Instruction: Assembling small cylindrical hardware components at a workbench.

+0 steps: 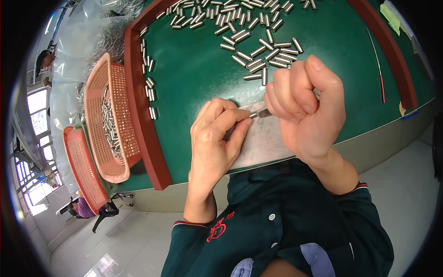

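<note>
A small metal cylinder (253,115) is pinched in our left hand (213,131) near the table's (196,69) close edge; our clenched right hand (310,101) grips a tool (265,113), tip just beside it. Loose cylinders (244,56) spread toward the far edge.

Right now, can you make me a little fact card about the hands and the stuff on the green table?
Left hand: pinching a small metal cylinder
Right hand: fist around a dark tool, mostly hidden, tip close to that cylinder
Table: green, with many loose cylinders
Far right: thin red-ended rod
Left, past the brown border: peach basket holding metal pieces
</note>
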Motion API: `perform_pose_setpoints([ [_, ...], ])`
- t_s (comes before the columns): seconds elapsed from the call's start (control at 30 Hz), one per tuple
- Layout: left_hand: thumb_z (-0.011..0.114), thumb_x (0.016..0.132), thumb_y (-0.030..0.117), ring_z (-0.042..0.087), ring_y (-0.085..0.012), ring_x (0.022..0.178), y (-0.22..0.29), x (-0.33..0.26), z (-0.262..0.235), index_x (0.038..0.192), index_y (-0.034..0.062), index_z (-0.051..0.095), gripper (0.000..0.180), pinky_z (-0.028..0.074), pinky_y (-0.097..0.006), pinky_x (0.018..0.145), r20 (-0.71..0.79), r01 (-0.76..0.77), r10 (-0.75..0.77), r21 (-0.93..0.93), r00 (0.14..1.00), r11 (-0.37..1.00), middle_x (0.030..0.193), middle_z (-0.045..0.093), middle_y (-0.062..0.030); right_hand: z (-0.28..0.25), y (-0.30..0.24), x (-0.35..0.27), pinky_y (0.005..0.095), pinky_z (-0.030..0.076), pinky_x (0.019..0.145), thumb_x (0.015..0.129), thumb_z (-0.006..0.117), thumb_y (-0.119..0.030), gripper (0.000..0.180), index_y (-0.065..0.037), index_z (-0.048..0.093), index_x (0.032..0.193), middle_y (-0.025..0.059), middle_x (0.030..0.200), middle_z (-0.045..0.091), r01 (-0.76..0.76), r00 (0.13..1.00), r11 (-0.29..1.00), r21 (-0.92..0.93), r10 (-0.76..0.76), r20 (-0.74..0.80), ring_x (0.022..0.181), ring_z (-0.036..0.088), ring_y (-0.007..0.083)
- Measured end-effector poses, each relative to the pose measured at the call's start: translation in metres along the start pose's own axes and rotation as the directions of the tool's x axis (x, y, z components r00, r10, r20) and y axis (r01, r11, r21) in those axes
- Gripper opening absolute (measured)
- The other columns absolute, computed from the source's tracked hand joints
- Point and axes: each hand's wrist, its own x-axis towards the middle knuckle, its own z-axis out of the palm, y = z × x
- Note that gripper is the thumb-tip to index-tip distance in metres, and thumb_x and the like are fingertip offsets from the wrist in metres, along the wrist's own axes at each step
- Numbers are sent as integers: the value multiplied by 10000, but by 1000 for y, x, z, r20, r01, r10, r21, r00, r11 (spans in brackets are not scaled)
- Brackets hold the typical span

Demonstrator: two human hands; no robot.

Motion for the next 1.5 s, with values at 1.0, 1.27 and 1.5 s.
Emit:
perform_pose_setpoints([
  [1.0,638,594,-47,468,-221,611,-5,0,3,709,9,583,138,390,-307,528,-41,-39,37,-42,998,998,671,464,-67,1,9,1,245,167,393,902,254,-259,410,-139,258,509,-37,440,253,2,999,993,-117,3,41,395,155,72],
  [1.27,627,588,-57,466,-233,590,-8,1,1,684,-3,566,126,393,-315,504,-33,-58,56,-86,998,995,658,451,-85,9,13,-9,247,197,430,899,262,-230,397,-120,269,518,-14,460,265,56,993,946,-319,-20,114,416,206,98],
  [1.5,633,604,-50,471,-244,615,-7,-1,3,701,3,561,132,398,-317,528,-45,-70,67,-66,997,995,694,464,-86,8,13,-6,256,190,423,903,259,-197,388,-108,277,525,-7,465,267,116,990,933,-340,-79,121,415,211,97],
])
